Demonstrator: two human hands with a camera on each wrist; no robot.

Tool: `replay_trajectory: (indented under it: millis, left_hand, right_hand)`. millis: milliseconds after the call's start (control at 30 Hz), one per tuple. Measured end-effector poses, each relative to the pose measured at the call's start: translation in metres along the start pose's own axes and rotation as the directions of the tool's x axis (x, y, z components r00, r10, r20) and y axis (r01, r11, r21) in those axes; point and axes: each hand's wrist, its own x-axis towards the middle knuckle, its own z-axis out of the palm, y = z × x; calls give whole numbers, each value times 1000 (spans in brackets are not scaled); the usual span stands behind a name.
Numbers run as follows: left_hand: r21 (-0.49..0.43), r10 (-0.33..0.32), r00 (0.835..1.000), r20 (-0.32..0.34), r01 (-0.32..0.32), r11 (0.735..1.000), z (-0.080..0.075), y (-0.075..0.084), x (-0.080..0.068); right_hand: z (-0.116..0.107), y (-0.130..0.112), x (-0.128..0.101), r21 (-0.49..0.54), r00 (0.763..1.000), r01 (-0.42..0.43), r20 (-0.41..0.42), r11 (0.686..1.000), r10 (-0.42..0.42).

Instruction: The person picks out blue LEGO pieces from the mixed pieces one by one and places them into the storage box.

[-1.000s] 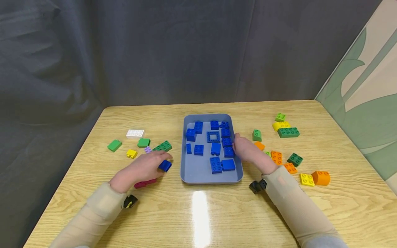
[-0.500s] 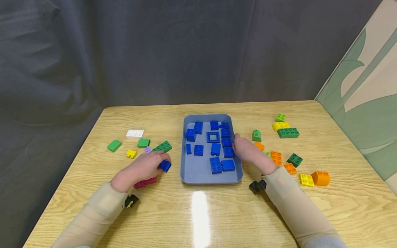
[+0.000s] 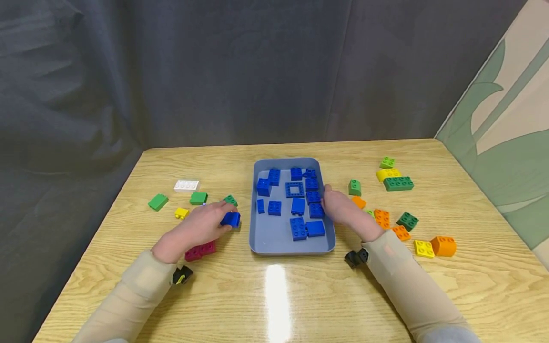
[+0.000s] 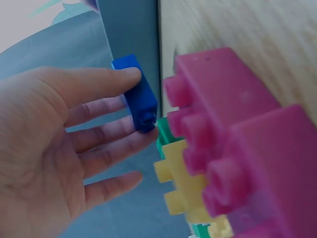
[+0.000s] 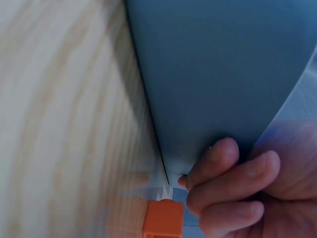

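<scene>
My left hand (image 3: 203,224) pinches a small blue toy brick (image 3: 230,219) between thumb and fingers, left of the blue-grey tray (image 3: 274,245). The left wrist view shows the thumb on one face of that blue brick (image 4: 141,94) and the fingers behind it, with the little finger free. My right hand (image 3: 340,206) grips the tray's right wall. In the right wrist view its curled fingers (image 5: 230,186) lie against the outside of the tray wall (image 5: 218,74); the thumb is hidden. Several blue bricks, such as a long studded one (image 3: 298,228), lie inside the tray.
Magenta bricks (image 3: 200,251) lie close under my left hand, partly covered. Yellow (image 3: 182,213), green (image 3: 158,202) and white (image 3: 187,186) bricks lie to the left. Orange (image 3: 382,218), yellow (image 3: 423,248) and green (image 3: 398,184) bricks are scattered right of the tray, around my right forearm.
My left hand has moved slightly away from me and turned the blue brick to lie more level, now covering more of the green and purple bricks. The right hand and tray stay put.
</scene>
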Motion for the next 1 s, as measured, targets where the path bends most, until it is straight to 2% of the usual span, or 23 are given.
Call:
replay_trajectory:
  millis: [200, 400, 633, 833, 1000]
  left_hand:
    - [-4, 8, 999, -51, -8, 1000, -5, 3, 4]
    - [-5, 14, 997, -74, -15, 1000, -10, 10, 8]
    - [-9, 41, 998, -48, -42, 999, -16, 22, 19]
    - [27, 100, 995, -22, -100, 995, -18, 33, 30]
    - [14, 164, 986, -11, -164, 986, -16, 41, 36]
  right_hand:
    - [0, 0, -1, -12, 1000, 19, -12, 1000, -19]
    - [0, 0, 0, -25, 999, 25, -19, 999, -25]
    - [0, 1, 1, -13, 1000, 10, -9, 1000, -10]
    - [1, 1, 1, -24, 1000, 20, -19, 1000, -20]
    - [2, 1, 1, -26, 1000, 21, -16, 999, -21]
